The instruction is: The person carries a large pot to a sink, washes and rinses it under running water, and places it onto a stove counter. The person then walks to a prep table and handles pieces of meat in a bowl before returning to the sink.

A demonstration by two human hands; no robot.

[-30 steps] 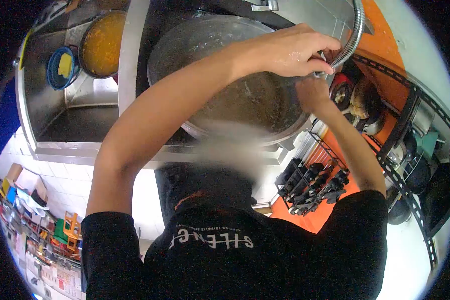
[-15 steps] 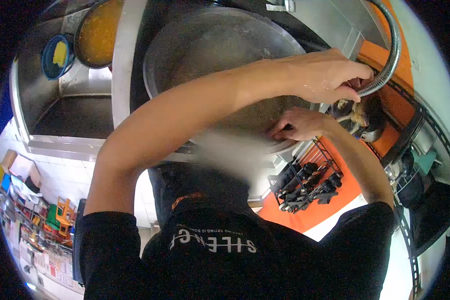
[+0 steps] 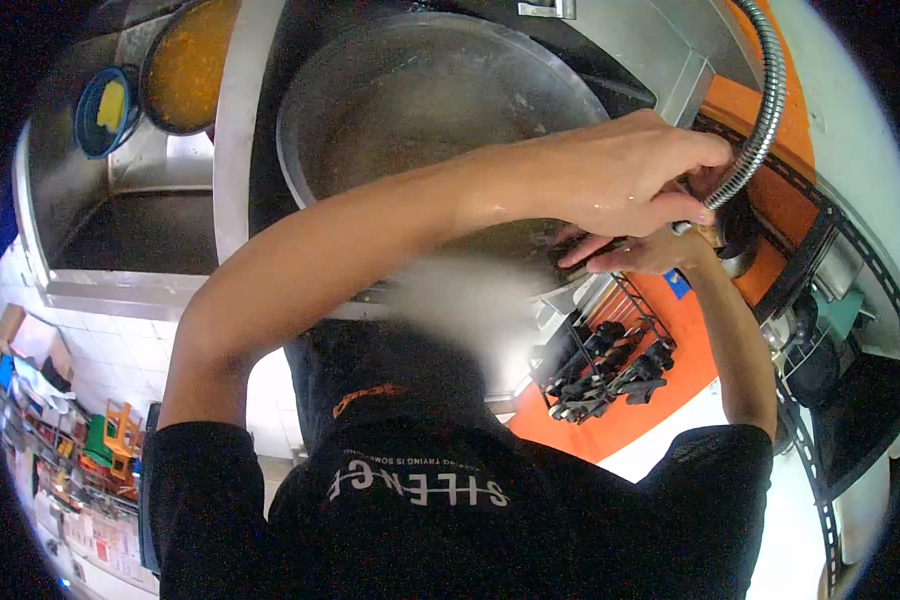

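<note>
Left hand [image 3: 630, 175] grips the metal hose [image 3: 773, 90] near its end by the basin's [image 3: 315, 110] right edge, right hand [image 3: 650, 252] just below, fingers extended, can't tell if holding anything.

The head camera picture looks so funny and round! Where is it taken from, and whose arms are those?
There's no machine here, just a person wearing a camera on their head. It looks down, so you see their own arms, and their black shirt has upside-down writing. The left hand holds a bendy metal hose. The right hand is just below it, by the edge of a big round basin; I can't tell if it touches the hose. Over on the left is a steel sink with a blue bowl holding something yellow, and a pan of something orange.
</note>
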